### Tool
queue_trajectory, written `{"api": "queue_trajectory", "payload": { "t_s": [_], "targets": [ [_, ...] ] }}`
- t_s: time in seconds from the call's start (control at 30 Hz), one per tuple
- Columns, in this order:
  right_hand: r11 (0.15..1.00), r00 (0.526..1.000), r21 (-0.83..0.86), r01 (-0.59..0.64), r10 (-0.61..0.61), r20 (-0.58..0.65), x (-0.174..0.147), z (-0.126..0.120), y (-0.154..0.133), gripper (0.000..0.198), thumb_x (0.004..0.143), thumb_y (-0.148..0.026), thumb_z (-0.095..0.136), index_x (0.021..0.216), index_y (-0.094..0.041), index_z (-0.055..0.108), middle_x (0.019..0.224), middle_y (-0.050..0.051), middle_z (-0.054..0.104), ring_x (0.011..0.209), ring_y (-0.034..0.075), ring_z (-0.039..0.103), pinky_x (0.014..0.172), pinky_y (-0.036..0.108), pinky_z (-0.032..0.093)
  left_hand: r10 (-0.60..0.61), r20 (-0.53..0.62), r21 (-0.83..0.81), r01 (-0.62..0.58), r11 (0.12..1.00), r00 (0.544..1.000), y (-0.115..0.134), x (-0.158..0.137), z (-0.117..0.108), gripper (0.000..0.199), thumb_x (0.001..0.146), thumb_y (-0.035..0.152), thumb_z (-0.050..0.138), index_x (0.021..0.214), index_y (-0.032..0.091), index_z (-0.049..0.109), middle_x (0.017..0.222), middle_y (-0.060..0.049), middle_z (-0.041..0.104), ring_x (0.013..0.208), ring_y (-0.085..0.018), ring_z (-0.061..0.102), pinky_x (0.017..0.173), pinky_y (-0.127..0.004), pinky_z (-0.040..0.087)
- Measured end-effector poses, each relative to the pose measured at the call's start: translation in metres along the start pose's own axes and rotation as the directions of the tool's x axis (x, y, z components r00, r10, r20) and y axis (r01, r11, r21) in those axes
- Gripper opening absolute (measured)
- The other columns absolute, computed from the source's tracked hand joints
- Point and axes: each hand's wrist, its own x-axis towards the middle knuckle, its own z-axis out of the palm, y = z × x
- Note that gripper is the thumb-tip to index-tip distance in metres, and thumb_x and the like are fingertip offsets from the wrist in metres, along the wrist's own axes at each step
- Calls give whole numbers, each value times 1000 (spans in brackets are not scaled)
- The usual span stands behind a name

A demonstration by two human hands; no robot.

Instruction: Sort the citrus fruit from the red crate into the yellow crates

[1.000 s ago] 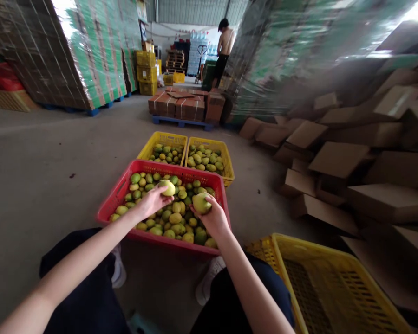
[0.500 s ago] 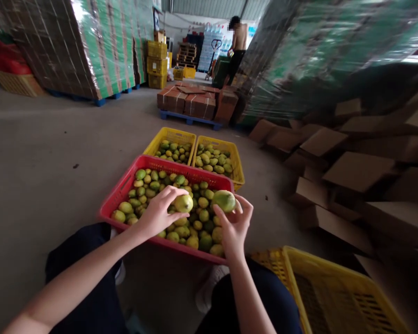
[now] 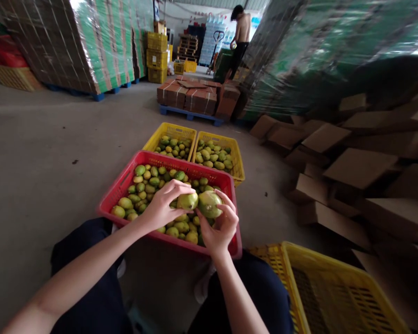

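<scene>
Between the fingertips of my left hand [image 3: 167, 204] is a yellow-green lemon [image 3: 187, 201], its tip turned toward me. My right hand [image 3: 220, 225] grips a larger, greener lemon [image 3: 210, 204], thumb below and fingers over its right side. The two fruits are side by side and seem to touch. Both hands hang above a red plastic crate [image 3: 121, 182] holding many more green and yellow lemons [image 3: 149, 189]. My forearms and hands hide part of the fruit in the crate.
Two yellow crates of lemons [image 3: 174, 147] [image 3: 214, 155] stand just beyond the red one. A yellow crate [image 3: 334, 287] is at my right knee. Cardboard boxes [image 3: 360, 167] pile up on the right. Farther off are a pallet of bundled cardboard [image 3: 190, 95], wrapped stacks and a person [image 3: 242, 35].
My right hand has moved left and turned its lemon, bringing it up against the one in my left hand. My left hand has shifted slightly right.
</scene>
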Motion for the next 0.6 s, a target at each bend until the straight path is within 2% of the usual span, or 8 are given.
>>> {"api": "queue_trajectory", "payload": {
  "t_s": [0.2, 0.27, 0.33, 0.37, 0.4, 0.47, 0.53, 0.6],
  "targets": [
    [1000, 999, -11, 28, -28, 37, 0, -7, 4, 52, 68, -5, 70, 108, -30, 47, 127, 6, 54, 117, 27, 55, 93, 52, 48, 28, 13, -26, -28, 999, 1000, 0, 3, -2, 35, 79, 28, 68, 112, 23, 57, 112, -9, 59, 109, -21, 56, 95, -37, 43],
    [996, 998, 55, -68, 68, 12, 3, -10, 3, 51, 66, -11, 74, 106, -30, 47, 126, 5, 55, 117, 26, 55, 93, 49, 48, -54, 10, -87, 55, 995, 998, 1, 4, -2, 39, 74, 32, 73, 109, 22, 59, 110, -8, 61, 105, -21, 58, 92, -35, 46],
    [931, 951, 193, -309, 299, 79, 7, -13, 2, 54, 63, -23, 79, 107, -29, 47, 119, 5, 59, 110, 25, 59, 89, 44, 51, -239, 53, -239, 244, 940, 970, 1, 5, -1, 47, 66, 42, 77, 104, 20, 59, 102, -6, 64, 93, -19, 62, 80, -31, 50],
    [845, 885, 265, -464, 434, 167, 10, -14, 3, 55, 63, -33, 79, 107, -28, 48, 113, 5, 62, 104, 25, 62, 84, 41, 53, -347, 117, -346, 365, 864, 931, 1, 5, 1, 51, 64, 49, 76, 101, 19, 59, 96, -6, 65, 84, -18, 63, 73, -29, 51],
    [722, 787, 315, -616, 552, 276, 11, -14, 4, 55, 63, -45, 77, 108, -26, 50, 106, 6, 66, 97, 25, 64, 77, 38, 56, -445, 214, -450, 492, 745, 870, 1, 6, 3, 55, 64, 57, 73, 99, 17, 58, 89, -5, 66, 74, -17, 64, 65, -27, 52],
    [429, 543, 334, -840, 693, 474, 14, -14, 8, 62, 64, -69, 64, 103, -21, 56, 88, 7, 69, 82, 25, 67, 58, 32, 55, -561, 449, -563, 708, 427, 696, -1, 6, 10, 65, 66, 73, 58, 94, 14, 58, 72, -5, 66, 57, -15, 63, 54, -25, 51],
    [184, 328, 297, -937, 752, 572, 14, -11, 13, 72, 64, -81, 49, 94, -17, 61, 72, 9, 69, 69, 24, 67, 44, 27, 49, -596, 610, -547, 822, 160, 522, -4, 6, 16, 73, 68, 80, 45, 87, 11, 59, 59, -5, 64, 47, -13, 60, 47, -22, 48],
    [41, 190, 252, -967, 778, 599, 14, -8, 16, 72, 67, -82, 43, 87, -15, 63, 60, 8, 65, 55, 19, 63, 37, 24, 44, -619, 667, -508, 861, 30, 415, -7, 6, 22, 73, 70, 80, 42, 81, 11, 60, 53, -5, 62, 42, -12, 57, 43, -19, 45]
  ]
}}
